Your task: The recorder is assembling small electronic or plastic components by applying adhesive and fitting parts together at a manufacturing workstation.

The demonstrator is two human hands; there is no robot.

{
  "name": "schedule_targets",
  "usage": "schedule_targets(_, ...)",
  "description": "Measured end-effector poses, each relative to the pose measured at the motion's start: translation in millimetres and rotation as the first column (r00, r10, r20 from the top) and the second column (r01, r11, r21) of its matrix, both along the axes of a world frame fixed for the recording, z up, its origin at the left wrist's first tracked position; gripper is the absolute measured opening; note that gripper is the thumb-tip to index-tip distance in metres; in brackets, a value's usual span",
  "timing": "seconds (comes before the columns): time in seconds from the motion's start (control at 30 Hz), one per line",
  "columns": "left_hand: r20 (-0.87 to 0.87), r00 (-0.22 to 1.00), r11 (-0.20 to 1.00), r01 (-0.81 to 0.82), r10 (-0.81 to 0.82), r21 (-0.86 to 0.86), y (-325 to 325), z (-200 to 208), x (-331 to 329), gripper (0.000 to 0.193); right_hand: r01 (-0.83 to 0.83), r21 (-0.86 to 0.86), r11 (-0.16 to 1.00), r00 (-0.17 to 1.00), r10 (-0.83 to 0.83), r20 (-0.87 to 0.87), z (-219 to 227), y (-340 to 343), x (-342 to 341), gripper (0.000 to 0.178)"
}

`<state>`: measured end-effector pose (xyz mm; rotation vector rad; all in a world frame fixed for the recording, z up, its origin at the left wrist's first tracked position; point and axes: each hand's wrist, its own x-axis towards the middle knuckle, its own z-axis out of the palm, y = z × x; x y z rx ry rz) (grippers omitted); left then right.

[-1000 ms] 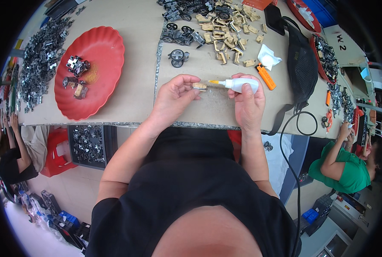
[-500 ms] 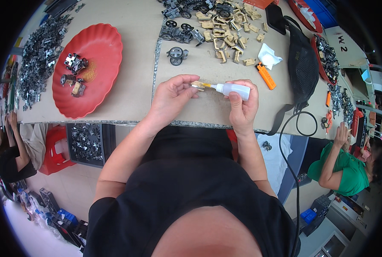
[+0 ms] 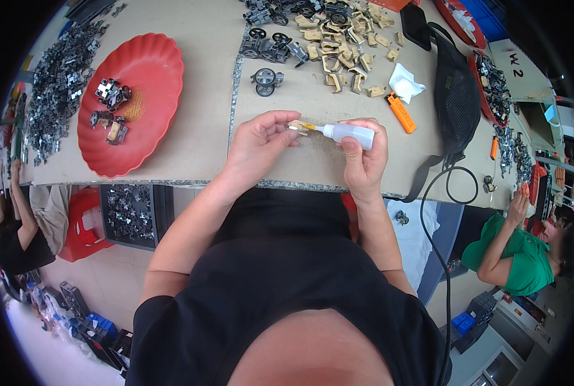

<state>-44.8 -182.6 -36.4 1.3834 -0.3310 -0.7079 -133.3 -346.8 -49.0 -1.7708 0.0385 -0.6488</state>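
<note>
Between the thumb and fingers of my left hand (image 3: 261,143) is a small tan plastic part (image 3: 298,126), partly covered by the fingertips. My right hand (image 3: 368,157) is closed around a small white squeeze bottle (image 3: 351,135) with a yellowish nozzle. The bottle lies nearly level, its tip pointing left and meeting the tan part or just short of it; which, I cannot tell. Beyond my hands sits a dark wheeled toy piece (image 3: 266,82). Farther back lies a heap of tan parts (image 3: 345,48) beside several dark wheeled chassis (image 3: 271,48).
A red scalloped tray (image 3: 161,106) holding a few toy pieces stands at left, near a pile of grey parts (image 3: 58,83). At right are an orange lighter (image 3: 401,114), crumpled tissue (image 3: 406,83) and a black bag (image 3: 455,90). A person in green (image 3: 515,251) works at far right.
My hands and the bottle hold almost the same place, with only a slight shift of the bottle. At far right the person in green has moved a hand slightly.
</note>
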Motion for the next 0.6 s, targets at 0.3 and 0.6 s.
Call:
schedule_targets(0.3,-0.008,1.0,1.0,-0.009,0.009,-0.007,0.2,-0.5,-0.7,0.026,0.023,0.077,0.997,1.0,-0.024,0.013,1.7,3.6,1.6,0.024)
schedule_targets(0.6,-0.011,1.0,1.0,-0.016,0.016,-0.022,0.1,-1.6,-0.9,0.026,0.033,0.017,0.999,0.999,-0.033,0.013,3.3,4.2,0.9,0.025)
